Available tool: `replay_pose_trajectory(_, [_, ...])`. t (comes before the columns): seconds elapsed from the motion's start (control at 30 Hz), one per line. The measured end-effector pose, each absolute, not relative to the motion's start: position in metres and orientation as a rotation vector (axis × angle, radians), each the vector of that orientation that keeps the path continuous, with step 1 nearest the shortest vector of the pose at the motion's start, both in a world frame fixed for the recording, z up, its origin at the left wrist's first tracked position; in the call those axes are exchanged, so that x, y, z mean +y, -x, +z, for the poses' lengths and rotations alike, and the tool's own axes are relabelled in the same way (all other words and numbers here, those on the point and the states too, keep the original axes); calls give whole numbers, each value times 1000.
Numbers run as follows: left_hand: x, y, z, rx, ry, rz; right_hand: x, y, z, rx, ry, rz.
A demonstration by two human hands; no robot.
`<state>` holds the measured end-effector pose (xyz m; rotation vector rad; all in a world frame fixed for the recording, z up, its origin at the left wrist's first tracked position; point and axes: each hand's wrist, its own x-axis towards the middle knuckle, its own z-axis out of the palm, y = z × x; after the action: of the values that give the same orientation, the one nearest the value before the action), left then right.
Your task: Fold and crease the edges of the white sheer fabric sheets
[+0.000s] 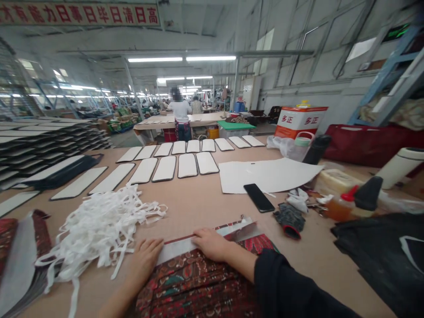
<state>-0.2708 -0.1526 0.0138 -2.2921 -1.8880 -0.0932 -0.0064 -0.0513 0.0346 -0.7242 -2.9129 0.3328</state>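
A red patterned fabric piece [198,282] with a white folded edge strip [179,249] lies at the near edge of the brown table [198,203]. My left hand [145,258] lies flat on the left end of that strip, fingers stretched out. My right hand [212,243], in a dark sleeve, presses down on the strip's upper edge with fingers flat. Neither hand holds anything. A heap of white ribbon strips [99,229] sits just left of my left hand.
Rows of white oblong panels [172,165] cover the table's middle. A white sheet [265,174], a black phone [259,197], a glove [289,218] and a glue bottle [341,205] lie to the right. Stacked panels [39,145] stand at left. A person [180,112] works at a far table.
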Motion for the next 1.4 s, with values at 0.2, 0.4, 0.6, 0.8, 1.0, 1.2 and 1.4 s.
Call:
replay_pose_trajectory(0.2, [-141,263,51,-2257,2383,-67,-43,-133,56,-2801,1263,493])
replay_pose_trajectory(0.4, [-155,214,80,-2328,2279,-195,-109,-164,77,-2710,1245,399])
replay_pose_trajectory(0.6, [-228,136,75,-2186,2272,-480,-178,-159,36,-2890,881,413])
replay_pose_trajectory(0.8, [-289,127,55,-2141,2049,-573,-178,-157,27,-2919,845,201])
replay_pose_trajectory(1.0, [-278,88,51,-2088,2076,-643,-166,-138,69,-2808,772,220])
replay_pose_trajectory(1.2, [-236,80,47,-2106,2095,-594,-145,-93,63,-2793,760,27])
replay_pose_trajectory(1.4, [-218,96,48,-2031,2213,-445,-138,-85,44,-2736,728,49])
